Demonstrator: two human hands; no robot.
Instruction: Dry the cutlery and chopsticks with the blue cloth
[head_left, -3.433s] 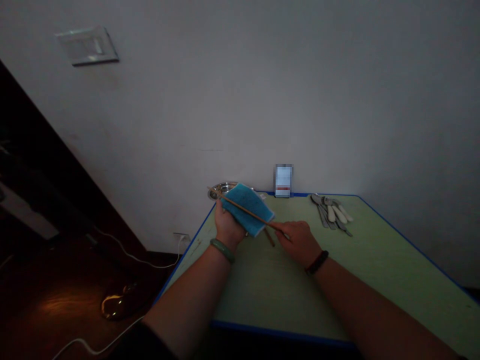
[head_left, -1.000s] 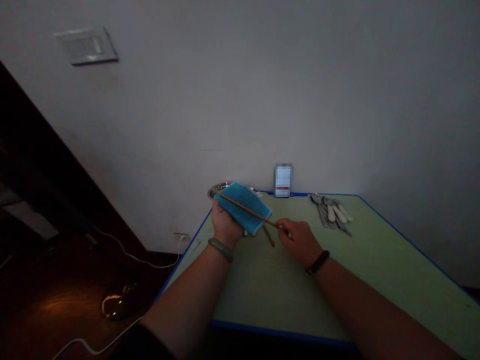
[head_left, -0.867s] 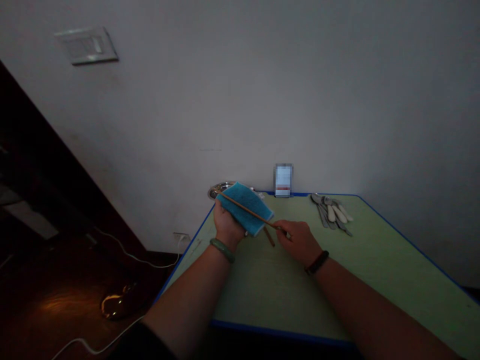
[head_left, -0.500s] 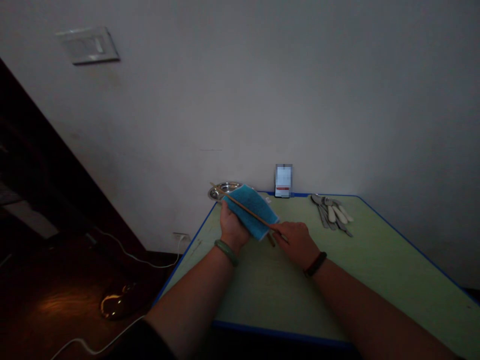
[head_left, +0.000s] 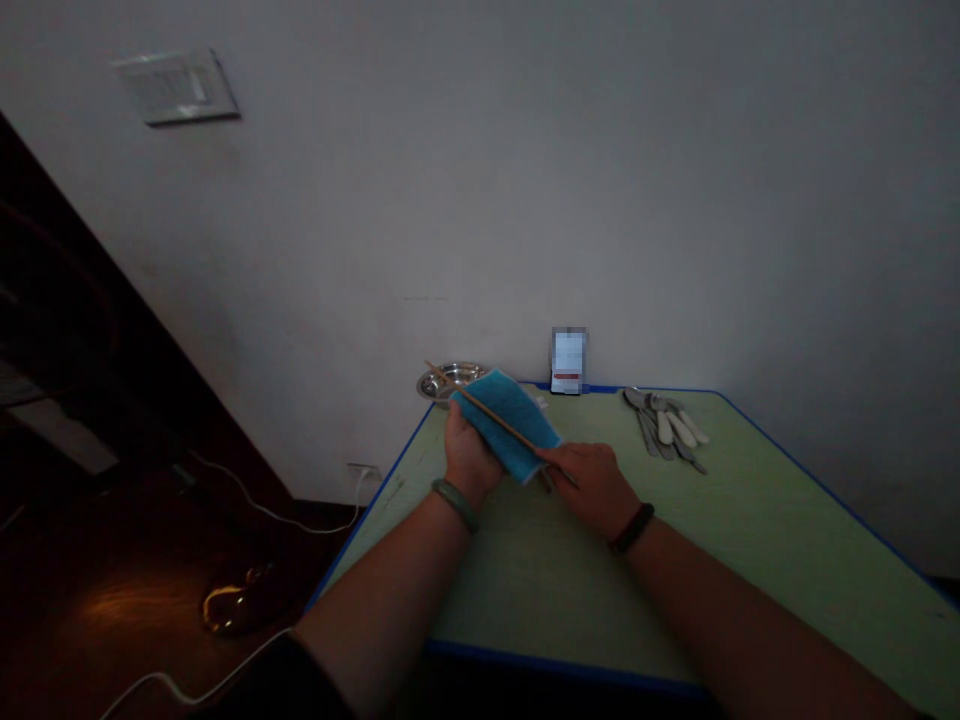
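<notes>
My left hand [head_left: 471, 455] holds up a blue cloth [head_left: 504, 408] from beneath, its thumb at the cloth's left edge and the other fingers hidden under it. Across the cloth's top lies a thin wooden chopstick [head_left: 487, 412], slanting from upper left to lower right. The fingers of my right hand [head_left: 592, 480] are closed on the chopstick's lower right end. Under the cloth, close to my right hand, part of another brown stick shows; most of it is hidden. Behind the cloth sits a shiny metal bowl [head_left: 431, 386], partly covered by it.
On the right of the green, blue-edged table [head_left: 750, 560] lies a pile of cutlery [head_left: 667, 425], some with white handles. A phone [head_left: 568, 362] leans upright against the wall. A white cable [head_left: 300, 527] runs from a wall socket to the left of the table.
Both hands, the cloth and the chopstick have barely moved. The chopstick's upper end sits slightly farther right and higher. The grips look the same.
</notes>
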